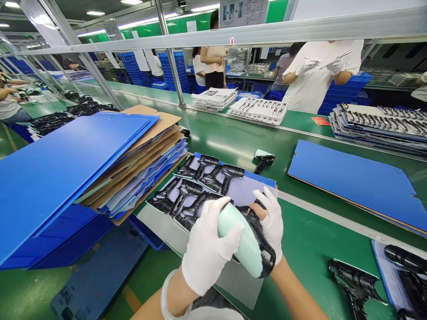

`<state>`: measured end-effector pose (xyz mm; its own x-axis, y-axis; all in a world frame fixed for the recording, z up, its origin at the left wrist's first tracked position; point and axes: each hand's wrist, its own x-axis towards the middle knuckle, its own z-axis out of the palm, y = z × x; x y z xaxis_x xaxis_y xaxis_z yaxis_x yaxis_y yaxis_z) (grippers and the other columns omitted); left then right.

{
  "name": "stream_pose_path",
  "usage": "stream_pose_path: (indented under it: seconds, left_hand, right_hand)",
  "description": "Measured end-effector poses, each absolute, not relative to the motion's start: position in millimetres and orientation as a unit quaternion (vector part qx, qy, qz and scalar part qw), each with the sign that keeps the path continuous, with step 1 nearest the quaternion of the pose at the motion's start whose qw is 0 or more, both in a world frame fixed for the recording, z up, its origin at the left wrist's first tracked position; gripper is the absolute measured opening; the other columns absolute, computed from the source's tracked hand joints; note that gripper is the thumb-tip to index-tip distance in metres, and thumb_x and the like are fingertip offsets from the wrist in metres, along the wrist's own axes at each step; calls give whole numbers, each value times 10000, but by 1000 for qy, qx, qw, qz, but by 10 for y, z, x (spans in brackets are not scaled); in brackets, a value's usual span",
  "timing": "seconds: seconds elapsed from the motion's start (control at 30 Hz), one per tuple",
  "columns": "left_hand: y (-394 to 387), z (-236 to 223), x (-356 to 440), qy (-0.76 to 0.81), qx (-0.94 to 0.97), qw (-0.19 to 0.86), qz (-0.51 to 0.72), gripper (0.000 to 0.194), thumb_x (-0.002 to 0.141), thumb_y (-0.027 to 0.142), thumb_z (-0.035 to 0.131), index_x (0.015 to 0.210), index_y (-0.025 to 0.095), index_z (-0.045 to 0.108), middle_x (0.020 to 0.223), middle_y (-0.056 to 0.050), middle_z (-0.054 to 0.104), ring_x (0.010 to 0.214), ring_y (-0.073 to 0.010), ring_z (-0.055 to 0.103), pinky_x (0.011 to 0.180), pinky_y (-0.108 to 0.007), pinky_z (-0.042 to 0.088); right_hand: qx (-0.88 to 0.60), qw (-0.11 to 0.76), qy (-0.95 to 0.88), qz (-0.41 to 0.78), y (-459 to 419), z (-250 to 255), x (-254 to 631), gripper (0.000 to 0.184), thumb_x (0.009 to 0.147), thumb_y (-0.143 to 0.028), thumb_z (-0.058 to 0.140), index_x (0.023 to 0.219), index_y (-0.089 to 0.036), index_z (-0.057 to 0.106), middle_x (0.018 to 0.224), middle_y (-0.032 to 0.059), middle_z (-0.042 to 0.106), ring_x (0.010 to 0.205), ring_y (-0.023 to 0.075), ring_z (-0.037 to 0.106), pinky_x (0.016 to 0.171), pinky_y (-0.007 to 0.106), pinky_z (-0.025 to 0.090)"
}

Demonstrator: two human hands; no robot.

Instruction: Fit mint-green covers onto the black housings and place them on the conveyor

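Left hand [208, 244] and right hand [269, 222] in white gloves, both clamped on mint-green hair dryer [242, 240], blue board [258, 177] of black dryer parts just ahead of hands, green table [310, 226] beneath

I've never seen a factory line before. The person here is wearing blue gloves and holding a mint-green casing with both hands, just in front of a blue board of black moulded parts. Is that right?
Not quite. The head view shows the left hand and right hand gloved in white, not blue. The rest is right: they hold the mint-green casing just in front of the blue board of black moulded parts.
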<state>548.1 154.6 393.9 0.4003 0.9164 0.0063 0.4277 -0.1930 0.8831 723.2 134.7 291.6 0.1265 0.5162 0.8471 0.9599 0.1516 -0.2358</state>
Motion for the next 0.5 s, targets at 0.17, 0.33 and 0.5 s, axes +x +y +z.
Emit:
stream_pose_path:
  seconds: [0.17, 0.33, 0.5]
  left_hand:
    - [1603, 3881, 5497, 462, 708, 433, 313, 430, 834, 362, 579, 1240, 225, 563, 1220, -97, 566, 1145, -294, 546, 1015, -482, 415]
    - [1603, 3809, 5543, 442, 651, 527, 322, 474, 829, 396, 619, 1277, 254, 553, 1327, -89, 564, 1211, -299, 540, 1040, -460, 431]
    - [1548, 3674, 5656, 402, 573, 659, 275, 583, 837, 486, 620, 1355, 236, 524, 1290, -82, 657, 1143, -295, 630, 916, -374, 553]
  right_hand:
    - [-625, 464, -595, -201, 1334, 2875, 7192, 140, 952, -255, 548, 1088, -231, 570, 1218, 104, 649, 1328, 269, 500, 1062, 518, 456]
    - [-618, 444, -606, -231, 1240, 2969, 7241, 86, 956, -206, 474, 961, -235, 554, 999, 40, 695, 1097, 213, 632, 1007, 477, 476]
    - [-716, 322, -561, -262, 906, 3131, 7256, 131, 811, -141, 440, 835, -217, 544, 642, -5, 502, 601, 179, 449, 578, 354, 382]
